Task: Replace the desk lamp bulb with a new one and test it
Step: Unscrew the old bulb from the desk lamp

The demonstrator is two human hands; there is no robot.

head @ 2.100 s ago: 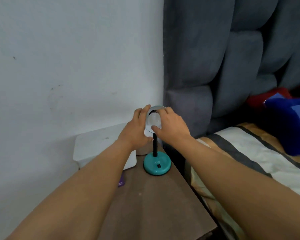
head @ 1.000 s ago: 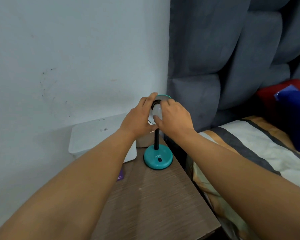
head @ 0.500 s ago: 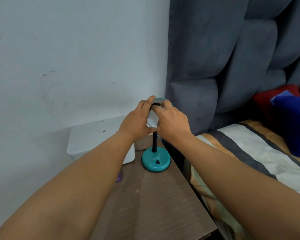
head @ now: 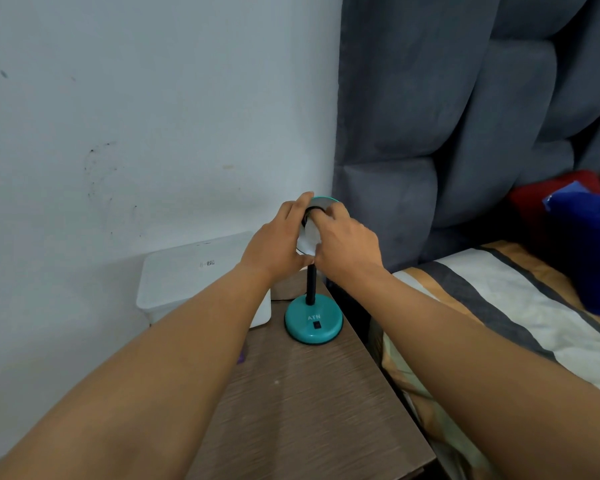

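Note:
A small teal desk lamp with a round base (head: 313,325) and a black stem stands at the back of a brown bedside table (head: 312,403). Its teal shade (head: 321,201) faces me, tilted. My left hand (head: 278,249) wraps around the shade's left rim and steadies it. My right hand (head: 347,247) has its fingers closed on the white bulb (head: 309,239) inside the shade. Both hands hide most of the bulb and the shade.
A white box (head: 201,275) sits to the left of the lamp against the white wall. A small purple item (head: 241,357) peeks out beside my left forearm. A grey padded headboard (head: 465,116) and a striped bed (head: 516,313) lie to the right.
My right hand's fingers have shifted around the bulb between frames, as in a turning grip. The left hand has stayed on the shade. The camera view has moved slightly.

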